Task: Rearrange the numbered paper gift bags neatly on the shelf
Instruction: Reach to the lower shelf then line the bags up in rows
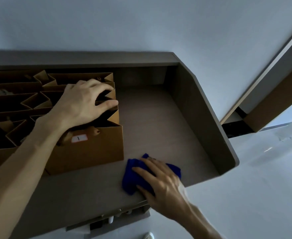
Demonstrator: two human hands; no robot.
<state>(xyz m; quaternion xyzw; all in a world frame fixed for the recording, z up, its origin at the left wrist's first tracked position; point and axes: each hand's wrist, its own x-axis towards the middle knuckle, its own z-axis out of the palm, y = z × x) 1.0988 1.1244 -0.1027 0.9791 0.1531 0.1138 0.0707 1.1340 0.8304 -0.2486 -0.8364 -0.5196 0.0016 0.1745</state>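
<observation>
**Bags bunched left, shelf bare to the right**

Nearest us, by the shelf's (159, 118) front edge, our right hand (160, 180) presses flat, fingers straight, on one blue cloth (129, 176). Farther in, our left hand (83, 102) curls over the rims of the rightmost paper gift bags (90, 152), directly beneath it; the front one bears label "1" (79, 138). The bags' long sides run parallel to the front edge. We cannot count them surely.

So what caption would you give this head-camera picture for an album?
Left hand grips the tops of brown bags on a grey shelf while the right hand presses a blue cloth.
</observation>
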